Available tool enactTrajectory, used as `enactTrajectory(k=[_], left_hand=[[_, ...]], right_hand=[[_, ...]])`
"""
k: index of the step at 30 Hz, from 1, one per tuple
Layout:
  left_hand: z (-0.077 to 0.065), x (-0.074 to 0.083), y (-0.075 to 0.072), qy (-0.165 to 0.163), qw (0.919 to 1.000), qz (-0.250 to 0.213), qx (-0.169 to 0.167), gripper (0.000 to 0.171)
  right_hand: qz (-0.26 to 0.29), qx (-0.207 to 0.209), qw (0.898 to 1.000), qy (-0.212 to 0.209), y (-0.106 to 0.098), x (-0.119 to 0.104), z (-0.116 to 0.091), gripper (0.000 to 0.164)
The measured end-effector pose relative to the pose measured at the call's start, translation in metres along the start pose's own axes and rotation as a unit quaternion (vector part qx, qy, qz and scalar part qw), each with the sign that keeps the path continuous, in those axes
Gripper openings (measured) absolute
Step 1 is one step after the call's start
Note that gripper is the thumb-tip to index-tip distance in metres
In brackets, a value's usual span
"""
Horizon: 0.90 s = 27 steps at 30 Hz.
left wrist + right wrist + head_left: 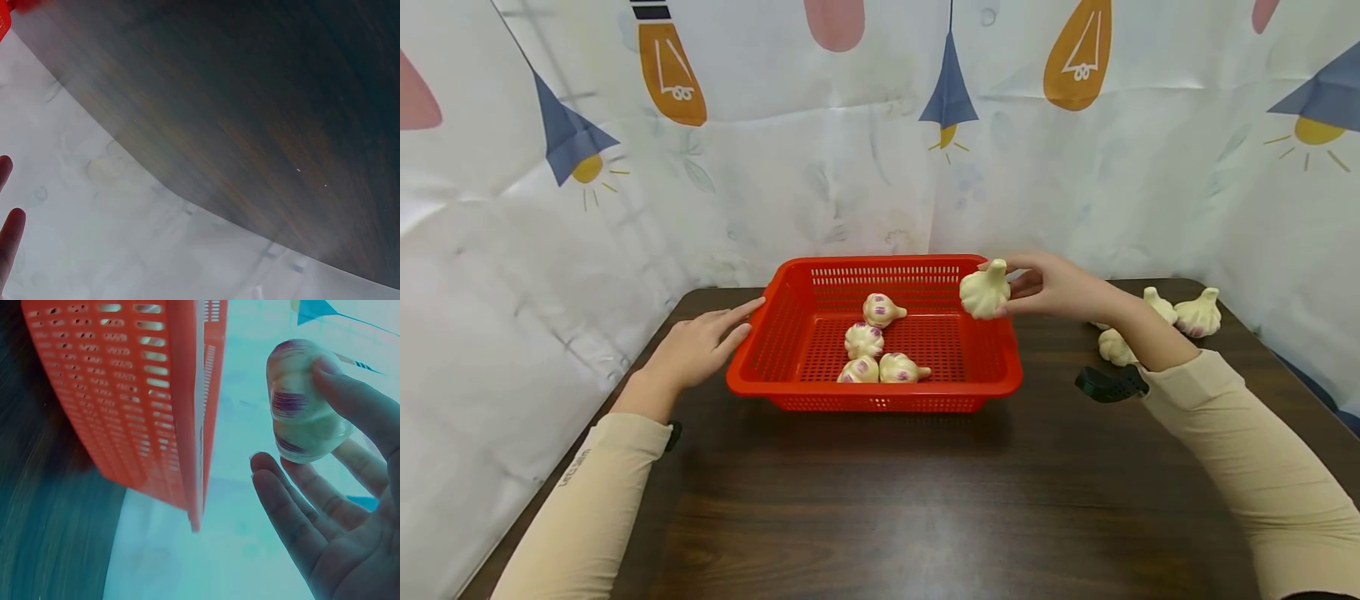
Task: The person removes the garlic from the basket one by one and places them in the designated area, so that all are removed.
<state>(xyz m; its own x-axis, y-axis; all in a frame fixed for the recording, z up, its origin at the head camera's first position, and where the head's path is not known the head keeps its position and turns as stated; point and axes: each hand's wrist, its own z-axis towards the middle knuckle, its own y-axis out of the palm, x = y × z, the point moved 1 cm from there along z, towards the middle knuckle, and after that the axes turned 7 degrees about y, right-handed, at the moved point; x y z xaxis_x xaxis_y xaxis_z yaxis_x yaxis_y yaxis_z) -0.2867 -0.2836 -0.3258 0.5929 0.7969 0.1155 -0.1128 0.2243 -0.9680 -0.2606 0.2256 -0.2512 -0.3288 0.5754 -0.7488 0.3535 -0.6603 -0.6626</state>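
A garlic bulb [984, 290] is pinched between the thumb and fingers of my right hand [1051, 285], above the right rim of a red plastic basket [880, 388]. In the right wrist view the same garlic bulb [303, 403] shows purple streaks, held beside the basket's slotted wall [119, 394]. My left hand [696, 346] lies with fairly straight fingers at the basket's left rim. Only two of its fingertips [11, 234] appear in the left wrist view. Several garlic bulbs [863, 342] lie inside the basket, toward its middle and front.
More garlic bulbs [1198, 314] lie on the dark wooden table [880, 500] at the right, partly hidden behind my right forearm. A white patterned curtain [850, 183] hangs behind the table. The table's left edge runs close beside my left arm.
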Motion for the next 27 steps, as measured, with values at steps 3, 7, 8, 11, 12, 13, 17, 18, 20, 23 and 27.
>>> enactTrajectory(k=[3, 7, 8, 11, 12, 13, 17, 18, 20, 23, 27], left_hand=[[-0.001, 0.000, 0.000, 0.001, 1.0000, 0.001, 0.001, 0.056], [-0.001, 0.001, 0.000, 0.002, 1.0000, 0.002, 0.001, 0.056], [-0.002, 0.001, 0.000, 0.002, 1.0000, 0.003, 0.001, 0.056], [-0.002, 0.001, 0.000, 0.002, 1.0000, 0.003, 0.002, 0.056], [-0.001, 0.001, 0.000, 0.002, 1.0000, 0.003, 0.002, 0.056], [-0.001, 0.001, 0.000, 0.002, 1.0000, 0.003, 0.002, 0.056], [-0.001, 0.000, 0.000, 0.002, 1.0000, 0.007, 0.001, 0.055], [-0.001, 0.000, 0.001, 0.001, 1.0000, 0.007, 0.001, 0.055], [-0.001, 0.000, 0.001, 0.001, 1.0000, 0.008, 0.001, 0.055], [-0.001, 0.000, 0.000, 0.001, 1.0000, 0.008, 0.000, 0.055], [-0.001, -0.001, 0.001, 0.002, 1.0000, 0.010, 0.000, 0.055]], right_hand=[[-0.004, 0.010, 1.000, 0.021, -0.003, 0.003, -0.008, 0.059], [-0.006, 0.021, 0.999, 0.045, -0.008, 0.008, -0.017, 0.056], [-0.006, 0.023, 0.998, 0.050, -0.009, 0.010, -0.019, 0.056], [-0.008, 0.029, 0.998, 0.055, -0.013, 0.015, -0.025, 0.058], [-0.010, 0.031, 0.998, 0.054, -0.014, 0.016, -0.027, 0.059], [-0.010, 0.034, 0.998, 0.053, -0.015, 0.017, -0.029, 0.060], [-0.019, 0.045, 0.997, 0.054, -0.019, 0.021, -0.038, 0.062], [-0.018, 0.047, 0.997, 0.058, -0.020, 0.022, -0.040, 0.062], [-0.020, 0.051, 0.996, 0.065, -0.022, 0.024, -0.045, 0.063], [-0.012, 0.060, 0.996, 0.066, -0.026, 0.028, -0.051, 0.064], [-0.002, 0.067, 0.996, 0.056, -0.030, 0.037, -0.059, 0.063]])
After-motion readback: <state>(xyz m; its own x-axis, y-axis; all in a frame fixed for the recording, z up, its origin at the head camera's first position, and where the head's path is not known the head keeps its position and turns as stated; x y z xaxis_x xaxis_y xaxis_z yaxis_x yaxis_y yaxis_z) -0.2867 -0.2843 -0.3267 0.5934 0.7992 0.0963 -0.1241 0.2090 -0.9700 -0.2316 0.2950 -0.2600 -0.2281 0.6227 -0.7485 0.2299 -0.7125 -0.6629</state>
